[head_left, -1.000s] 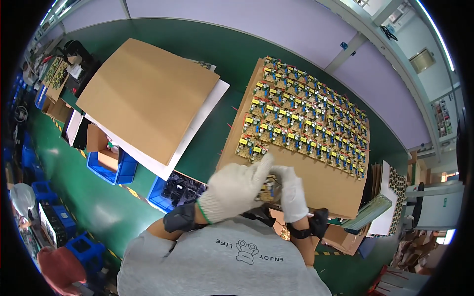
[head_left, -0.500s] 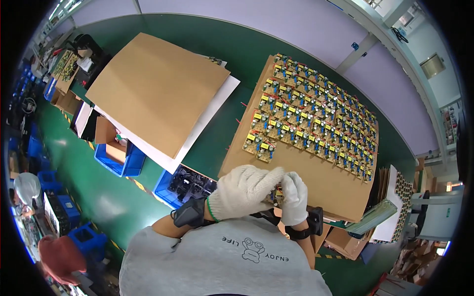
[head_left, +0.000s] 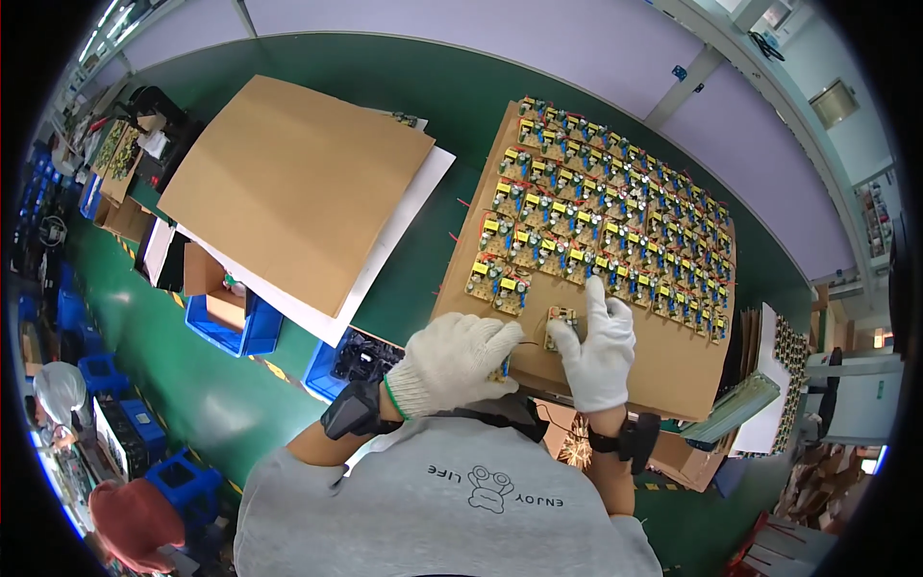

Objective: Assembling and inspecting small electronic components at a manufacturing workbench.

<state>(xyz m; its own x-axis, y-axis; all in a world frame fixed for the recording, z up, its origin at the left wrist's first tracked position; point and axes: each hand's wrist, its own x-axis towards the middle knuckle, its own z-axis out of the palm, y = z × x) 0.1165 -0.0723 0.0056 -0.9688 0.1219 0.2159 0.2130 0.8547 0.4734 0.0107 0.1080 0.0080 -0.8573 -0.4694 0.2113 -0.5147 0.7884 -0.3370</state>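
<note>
My left hand (head_left: 457, 361), in a white knitted glove with a green cuff edge, is closed around a small circuit board (head_left: 499, 369). Most of that board is covered by the fingers, and a thin dark wire sticks out beside it. Over the cardboard sheet (head_left: 663, 370), my right hand (head_left: 601, 356), in a smoother white glove, has its thumb across another circuit board (head_left: 560, 317) and its index finger stretched along the far side. Rows of similar boards (head_left: 615, 212) with yellow labels and blue parts cover the sheet's far portion. Two boards (head_left: 498, 286) form a shorter front row.
A large brown cardboard sheet (head_left: 298, 183) lies over white sheets on the green bench to the left. Blue bins (head_left: 322, 370) stand at the bench's near edge, one filled with black parts. Stacked panels (head_left: 735, 409) lean at the right. A low partition (head_left: 461, 29) runs behind.
My hands were together near my body and have separated. The right hand has moved forward and right with a board; the left stays near the sheet's front edge, slightly left.
</note>
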